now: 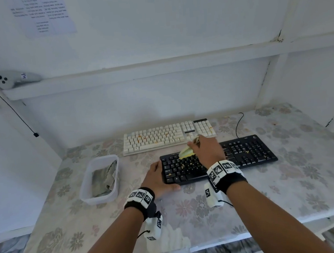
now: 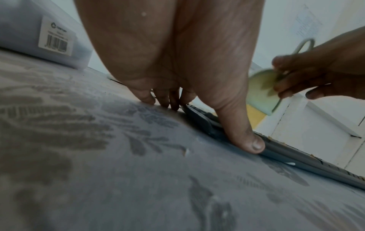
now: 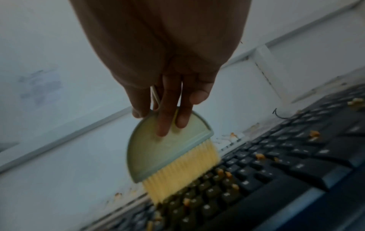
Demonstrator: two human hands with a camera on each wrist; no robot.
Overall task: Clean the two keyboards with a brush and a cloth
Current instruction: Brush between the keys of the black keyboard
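Note:
A black keyboard [image 1: 245,155] strewn with orange crumbs lies near me, and a white keyboard [image 1: 163,136] with crumbs sits behind it. My right hand [image 1: 206,151] grips a pale green half-round brush [image 3: 168,145]; its yellow bristles [image 3: 181,173] touch the black keyboard's [image 3: 276,164] top left keys. My left hand [image 1: 158,177] lies flat on the table at the keyboard's left end, fingers straight, thumb [image 2: 242,137] pressed along the front edge of the black keyboard [image 2: 296,159]. A grey cloth [image 1: 104,178] lies crumpled in a clear plastic tub [image 1: 86,183] to the left.
The table [image 1: 288,186] has a floral cover. A white game controller [image 1: 14,79] rests on a shelf at the upper left. The black keyboard's cable [image 1: 238,124] curls behind it. White walls close the back and both sides.

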